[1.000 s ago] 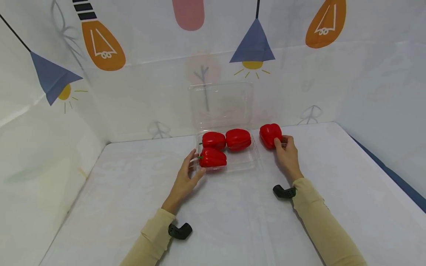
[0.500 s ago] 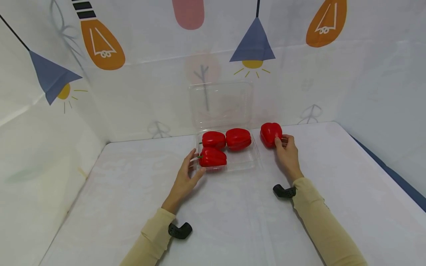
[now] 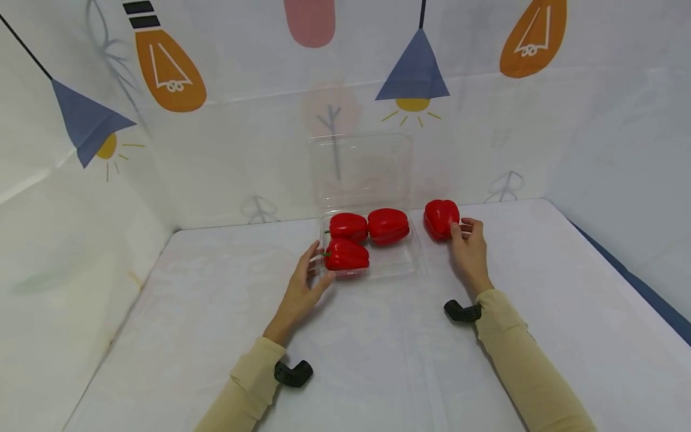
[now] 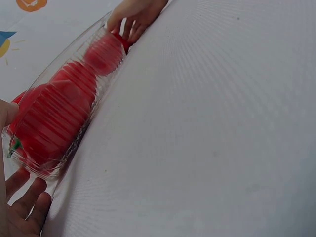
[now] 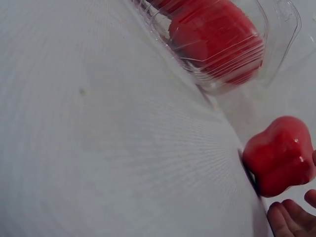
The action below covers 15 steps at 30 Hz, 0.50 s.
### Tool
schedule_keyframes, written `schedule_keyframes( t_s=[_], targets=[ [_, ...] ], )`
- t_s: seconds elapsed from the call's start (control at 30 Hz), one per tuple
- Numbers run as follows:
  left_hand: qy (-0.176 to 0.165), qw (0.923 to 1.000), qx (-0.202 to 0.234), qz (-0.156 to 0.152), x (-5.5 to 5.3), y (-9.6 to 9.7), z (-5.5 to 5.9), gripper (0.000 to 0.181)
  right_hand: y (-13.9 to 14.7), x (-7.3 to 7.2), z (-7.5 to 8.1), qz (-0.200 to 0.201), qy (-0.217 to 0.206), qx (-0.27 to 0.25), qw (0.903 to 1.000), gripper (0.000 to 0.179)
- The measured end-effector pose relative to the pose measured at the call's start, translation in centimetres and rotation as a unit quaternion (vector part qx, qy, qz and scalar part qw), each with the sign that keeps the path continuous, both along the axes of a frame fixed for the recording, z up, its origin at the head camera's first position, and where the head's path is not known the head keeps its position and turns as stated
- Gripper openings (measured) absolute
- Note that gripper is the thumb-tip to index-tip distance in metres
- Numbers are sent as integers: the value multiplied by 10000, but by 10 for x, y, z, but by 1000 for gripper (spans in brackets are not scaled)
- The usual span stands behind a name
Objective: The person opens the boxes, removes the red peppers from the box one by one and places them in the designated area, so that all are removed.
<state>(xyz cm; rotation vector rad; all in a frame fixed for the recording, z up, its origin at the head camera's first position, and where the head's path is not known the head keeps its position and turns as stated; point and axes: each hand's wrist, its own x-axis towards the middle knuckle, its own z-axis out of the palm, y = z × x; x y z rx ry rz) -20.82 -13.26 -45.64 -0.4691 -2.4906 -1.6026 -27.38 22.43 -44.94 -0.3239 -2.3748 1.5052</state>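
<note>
Red pepper (image 5: 279,158), right hand (image 3: 471,255) cropped, wrist view

Left fingers (image 4: 32,194) beside clear box (image 4: 48,173) | red peppers (image 4: 52,118) inside | right fingers (image 4: 138,32) beyond

Plain beige long sleeves (image 3: 531,363), creased near the ends, bent black wrist-worn devices (image 3: 294,374)

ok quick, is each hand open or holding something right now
Left hand: open, at the left end of the clear box.
Right hand: open, beside the red pepper outside the box; can't tell if touching.
</note>
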Motion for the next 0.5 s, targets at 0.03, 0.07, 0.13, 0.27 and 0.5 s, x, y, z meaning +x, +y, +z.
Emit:
schedule_keyframes(
  t_s=[0.03,0.07,0.13,0.27,0.5],
  targets=[
    [8,10000,14,-1,0,0,0,74,0,0,0,-61,44,-78,9999,49],
    [15,10000,22,-2,0,0,0,74,0,0,0,-145,77,-173,9997,48],
    [12,10000,22,11,0,0,0,74,0,0,0,-331,197,-427,9983,44],
    [39,10000,17,-8,0,0,0,74,0,2,1,-529,880,-899,9906,35],
    [27,10000,-13,2,1,0,0,74,-3,8,11,-248,1802,-1090,9773,25]
  ],
)
